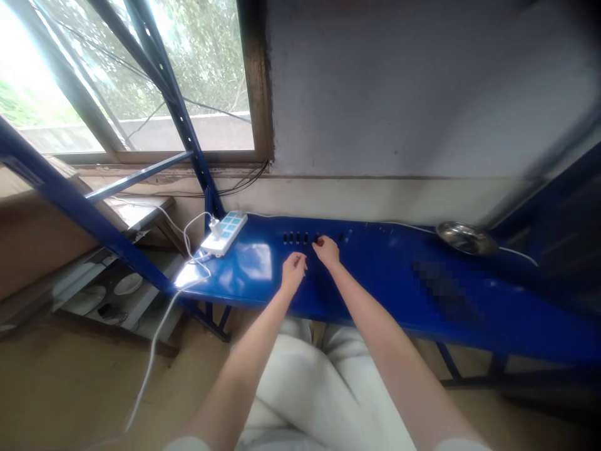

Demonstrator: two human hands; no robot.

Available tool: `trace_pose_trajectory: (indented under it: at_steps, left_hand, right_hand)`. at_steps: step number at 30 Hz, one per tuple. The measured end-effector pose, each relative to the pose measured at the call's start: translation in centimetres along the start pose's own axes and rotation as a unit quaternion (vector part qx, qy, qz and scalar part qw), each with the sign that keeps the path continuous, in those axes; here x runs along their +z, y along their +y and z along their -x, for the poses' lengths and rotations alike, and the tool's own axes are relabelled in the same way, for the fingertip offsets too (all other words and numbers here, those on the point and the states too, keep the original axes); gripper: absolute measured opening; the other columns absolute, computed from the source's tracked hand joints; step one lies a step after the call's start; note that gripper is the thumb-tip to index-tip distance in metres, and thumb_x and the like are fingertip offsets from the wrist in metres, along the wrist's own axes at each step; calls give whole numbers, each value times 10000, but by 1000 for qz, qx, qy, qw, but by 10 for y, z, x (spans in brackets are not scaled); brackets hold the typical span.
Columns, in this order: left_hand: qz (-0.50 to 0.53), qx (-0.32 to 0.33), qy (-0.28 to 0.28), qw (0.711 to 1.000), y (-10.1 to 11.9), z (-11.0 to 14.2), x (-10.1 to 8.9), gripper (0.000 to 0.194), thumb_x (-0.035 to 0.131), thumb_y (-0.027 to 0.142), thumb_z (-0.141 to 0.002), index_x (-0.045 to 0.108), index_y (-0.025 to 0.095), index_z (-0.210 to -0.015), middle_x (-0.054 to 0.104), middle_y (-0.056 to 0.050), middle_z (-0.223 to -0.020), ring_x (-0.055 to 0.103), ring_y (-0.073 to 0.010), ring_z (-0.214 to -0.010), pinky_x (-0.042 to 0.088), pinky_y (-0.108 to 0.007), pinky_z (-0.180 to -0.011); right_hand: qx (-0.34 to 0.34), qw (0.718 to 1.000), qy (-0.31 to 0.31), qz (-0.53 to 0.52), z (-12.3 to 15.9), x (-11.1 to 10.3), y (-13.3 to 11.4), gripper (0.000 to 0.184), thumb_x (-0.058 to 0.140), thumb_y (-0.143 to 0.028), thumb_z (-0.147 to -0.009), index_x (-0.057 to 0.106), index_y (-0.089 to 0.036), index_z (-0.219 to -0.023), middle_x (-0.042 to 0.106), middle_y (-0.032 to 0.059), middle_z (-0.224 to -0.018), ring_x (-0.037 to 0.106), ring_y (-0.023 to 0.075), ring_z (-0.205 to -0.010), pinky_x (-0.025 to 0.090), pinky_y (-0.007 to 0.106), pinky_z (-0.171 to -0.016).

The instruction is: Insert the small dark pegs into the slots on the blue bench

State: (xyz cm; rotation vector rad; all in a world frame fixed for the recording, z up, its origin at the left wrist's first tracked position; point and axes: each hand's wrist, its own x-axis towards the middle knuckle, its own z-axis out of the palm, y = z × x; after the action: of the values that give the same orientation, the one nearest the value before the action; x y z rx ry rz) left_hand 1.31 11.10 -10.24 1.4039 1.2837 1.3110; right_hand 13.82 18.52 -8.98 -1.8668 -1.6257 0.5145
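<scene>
A power strip (231,227) lies on the left of the table (375,282). Small pieces (297,238) line up right of it, with a dish (464,238) farther right.

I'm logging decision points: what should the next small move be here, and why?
Probably raise the right hand straight up, without sideways drift. Its fingertips are at a dark piece, and four similar pieces lie in a row to its left, which a sideways brush might nudge. Whether the grip is closed, I can't tell.

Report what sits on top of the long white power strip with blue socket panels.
A white plastic plug stands on the strip, a thin white cable running from it. Whatever part of the strip lies directly beneath the plug is covered.
</scene>
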Motion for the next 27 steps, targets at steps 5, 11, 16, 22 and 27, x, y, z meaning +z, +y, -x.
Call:
trace_pose_trajectory:
  at_steps: [5, 11, 16, 22, 27]
  left_hand:
    - [4, 60, 68, 996, 13, 3, 3, 348, 441, 368, -846, 467, 189, -1143, 516, 32, -674, 466, -60, -509, 397, -177, -527]
    - [-66, 143, -25, 987, 55, -2, 4, 325, 547, 340, -791, 558, 222, -1094, 574, 24, -731, 471, -55, -523, 398, -182, -575]
    - [-56, 169, -39, 983, 83, -5, 0, 189, 468, 283, -839, 560, 188, -974, 605, -2, -740, 522, -67, -554, 424, -191, -586]
    - [70, 143, -45, 986, 112, 11, -6, 193, 477, 319, -841, 485, 184, -978, 615, 0, -767, 524, -48, -474, 440, -196, -530]
    - [101, 135, -58, 984, 122, 27, -4, 217, 493, 352, -836, 482, 182, -972, 611, 3, -763, 539, -48, -472, 438, -191, -506]
  right_hand:
    - [-108, 991, -70, 25, 31, -43, -12, 117, 531, -266, -769, 595, -191, -833, 654, 48, -859, 592, 157, -736, 404, 237, -612]
    - [-167, 968, -98, 160, 58, -90, -38, 86, 515, -228, -772, 588, -183, -783, 648, 60, -774, 576, 162, -645, 357, 238, -558]
    - [-184, 977, -72, 79, 63, -123, -49, 69, 561, -208, -720, 607, -197, -770, 655, 27, -780, 584, 151, -684, 397, 240, -623]
    - [-154, 940, -26, -303, 85, -131, -44, 275, 573, -420, -735, 584, -181, -870, 650, 30, -799, 592, 127, -654, 456, 260, -644]
    - [-75, 897, -1, -436, 105, -110, -49, 545, 360, -693, -768, 545, -181, -772, 591, 25, -635, 527, 96, -496, 383, 210, -463]
